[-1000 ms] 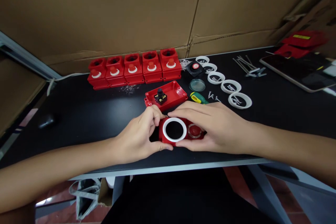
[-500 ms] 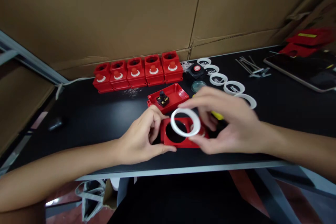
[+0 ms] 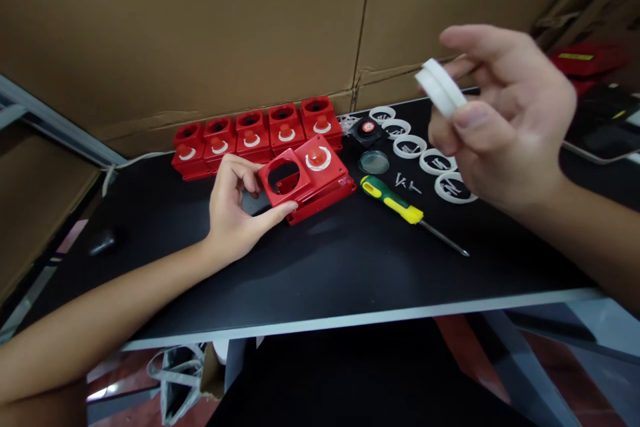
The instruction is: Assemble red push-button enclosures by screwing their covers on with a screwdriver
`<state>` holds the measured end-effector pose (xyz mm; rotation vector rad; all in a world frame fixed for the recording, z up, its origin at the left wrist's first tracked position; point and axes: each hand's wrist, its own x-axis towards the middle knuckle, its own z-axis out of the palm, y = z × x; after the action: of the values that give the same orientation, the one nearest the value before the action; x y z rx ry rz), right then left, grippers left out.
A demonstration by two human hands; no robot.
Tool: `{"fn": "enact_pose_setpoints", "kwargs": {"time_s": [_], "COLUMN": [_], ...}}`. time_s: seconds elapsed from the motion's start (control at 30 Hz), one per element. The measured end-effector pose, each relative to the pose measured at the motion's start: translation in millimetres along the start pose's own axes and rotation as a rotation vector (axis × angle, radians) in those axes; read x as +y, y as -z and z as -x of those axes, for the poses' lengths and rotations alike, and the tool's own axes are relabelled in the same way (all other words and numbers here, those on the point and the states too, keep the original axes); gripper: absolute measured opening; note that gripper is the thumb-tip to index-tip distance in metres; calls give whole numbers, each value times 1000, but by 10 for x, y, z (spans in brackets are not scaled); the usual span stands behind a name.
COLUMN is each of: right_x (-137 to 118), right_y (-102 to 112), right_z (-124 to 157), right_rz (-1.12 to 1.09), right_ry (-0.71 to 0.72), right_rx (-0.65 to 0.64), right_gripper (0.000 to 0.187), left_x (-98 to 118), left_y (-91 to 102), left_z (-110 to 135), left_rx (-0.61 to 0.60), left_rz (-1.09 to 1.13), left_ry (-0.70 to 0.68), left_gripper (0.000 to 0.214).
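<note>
My left hand (image 3: 240,203) grips the left end of a red box cover (image 3: 305,180), thumb at the front and fingers behind. The cover has a round hole and a red dome with a white ring mark. It lies tilted over the red box base (image 3: 320,205), partly hiding it. My right hand (image 3: 505,103) is raised over the right side of the table and pinches a white plastic ring (image 3: 441,88), seen nearly edge-on. Below lies a green and yellow screwdriver (image 3: 393,199), with a few loose screws (image 3: 407,183) beside it.
Several red boxes with domes (image 3: 253,137) stand in a row against the cardboard wall (image 3: 225,27). White rings (image 3: 410,147) holding screws lie in a line at right. A black part with a red label (image 3: 367,128) and a clear disc (image 3: 374,161) sit nearby.
My right hand has lifted the white ring up and to the right. My left hand has moved the red cover away from me, onto the base. The screwdriver is now uncovered.
</note>
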<state>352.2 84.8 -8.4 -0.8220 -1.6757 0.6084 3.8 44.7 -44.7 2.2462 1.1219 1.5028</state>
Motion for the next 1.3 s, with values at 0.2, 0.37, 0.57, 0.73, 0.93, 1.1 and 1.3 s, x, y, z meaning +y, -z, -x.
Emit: {"fn": "enact_pose_setpoints", "kwargs": {"time_s": [0.2, 0.37, 0.57, 0.73, 0.93, 1.1, 1.3], "right_x": [-118, -99, -102, -87, -98, -104, -97], "right_y": [-102, -133, -135, -111, -82, -91, 40], "right_z": [14, 39, 77, 81, 42, 22, -74], "right_rz": [-89, -71, -2, 29, 55, 97, 211], "right_ry": [117, 122, 63, 43, 83, 44, 174], "right_rx": [39, 18, -101, -163, -106, -136, -107], "right_gripper": [52, 40, 42, 46, 41, 39, 40], "left_x": [-24, -17, 30, 30, 57, 52, 39], "left_y": [-51, -61, -51, -58, -73, -67, -48], "left_z": [12, -3, 15, 23, -7, -3, -4], "left_rx": [-41, -106, -254, -243, -266, -291, -336], "left_rz": [-43, -49, -79, -105, -178, -178, -199], "left_ry": [82, 106, 177, 219, 208, 124, 153], "left_gripper": [66, 64, 76, 76, 73, 72, 73]}}
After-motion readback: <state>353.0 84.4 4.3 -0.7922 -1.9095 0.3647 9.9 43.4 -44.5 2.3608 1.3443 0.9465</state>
